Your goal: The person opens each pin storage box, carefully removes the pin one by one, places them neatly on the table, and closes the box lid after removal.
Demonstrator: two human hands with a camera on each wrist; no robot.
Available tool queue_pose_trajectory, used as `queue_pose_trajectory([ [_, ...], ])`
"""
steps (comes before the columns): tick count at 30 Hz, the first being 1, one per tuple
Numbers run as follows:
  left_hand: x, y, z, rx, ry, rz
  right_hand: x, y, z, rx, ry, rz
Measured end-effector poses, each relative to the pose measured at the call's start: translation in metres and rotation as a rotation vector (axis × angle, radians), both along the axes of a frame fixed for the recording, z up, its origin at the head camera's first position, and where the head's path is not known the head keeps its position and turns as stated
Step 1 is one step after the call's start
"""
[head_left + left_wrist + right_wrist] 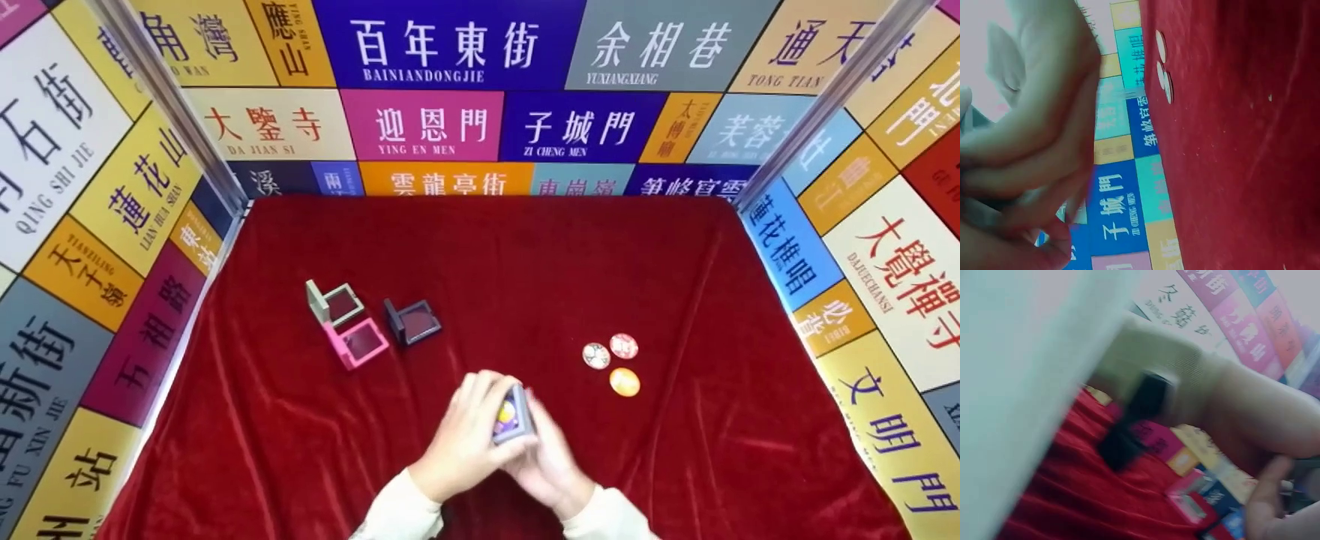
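Both hands hold one small grey square case (pixel 521 429) low in the middle of the head view. A yellow and purple picture shows on its face. The left hand (pixel 466 435) grips it from the left, with the thumb along its near edge and the fingers over its far side. On the other side, the right hand (pixel 551 465) holds it; its fingers are partly hidden behind the case and slightly blurred. Both wrist views show the case only in part and dimly.
At left stand three small lidded cases with raised lids: pale green (pixel 321 301), pink (pixel 351 352) and dark (pixel 409 337). Three round badges lie at right: a white one (pixel 596 355), a red one (pixel 624 346) and an orange one (pixel 625 382). Red velvet cloth (pixel 525 255) covers the table.
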State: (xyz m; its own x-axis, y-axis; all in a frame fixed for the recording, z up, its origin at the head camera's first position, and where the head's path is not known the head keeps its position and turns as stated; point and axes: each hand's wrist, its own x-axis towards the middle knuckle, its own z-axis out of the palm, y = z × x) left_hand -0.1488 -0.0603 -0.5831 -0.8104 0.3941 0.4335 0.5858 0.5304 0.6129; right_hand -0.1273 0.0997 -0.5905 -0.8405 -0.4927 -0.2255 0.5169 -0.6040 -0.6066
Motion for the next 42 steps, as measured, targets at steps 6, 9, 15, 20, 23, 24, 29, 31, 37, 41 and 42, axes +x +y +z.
queue_pose_trajectory([
  [6, 0.000, -0.002, -0.008, -0.064, 0.024, 0.011, -0.009, -0.001, 0.000, -0.021, 0.061, 0.050],
  [9, 0.001, -0.002, -0.013, -0.010, 0.001, -0.011, -0.006, -0.001, -0.004, -0.015, 0.055, 0.016],
  [15, 0.000, -0.006, -0.015, 0.149, -0.104, -0.045, 0.005, 0.000, -0.008, 0.007, -0.026, 0.016],
  [20, 0.000, -0.009, -0.009, 0.051, -0.111, -0.030, -0.002, 0.005, -0.002, -0.012, 0.000, 0.097],
  [23, -0.001, -0.010, -0.002, -0.015, -0.067, -0.045, -0.007, 0.012, 0.000, -0.023, 0.030, 0.150],
  [24, -0.001, -0.009, 0.000, -0.036, -0.045, -0.048, -0.009, 0.014, 0.000, -0.029, 0.043, 0.167],
  [29, -0.001, -0.011, 0.015, -0.124, 0.017, -0.056, -0.018, 0.024, 0.001, -0.108, 0.147, 0.250],
  [31, -0.002, -0.012, 0.022, -0.139, 0.030, -0.062, -0.022, 0.027, 0.002, -0.151, 0.187, 0.273],
  [37, -0.006, -0.012, 0.039, -0.140, 0.066, -0.076, -0.028, 0.028, 0.006, -0.238, 0.243, 0.279],
  [41, -0.006, -0.011, 0.041, -0.141, 0.085, -0.073, -0.028, 0.025, 0.007, -0.260, 0.273, 0.262],
  [42, -0.006, -0.012, 0.041, -0.138, 0.093, -0.070, -0.028, 0.024, 0.007, -0.256, 0.282, 0.256],
])
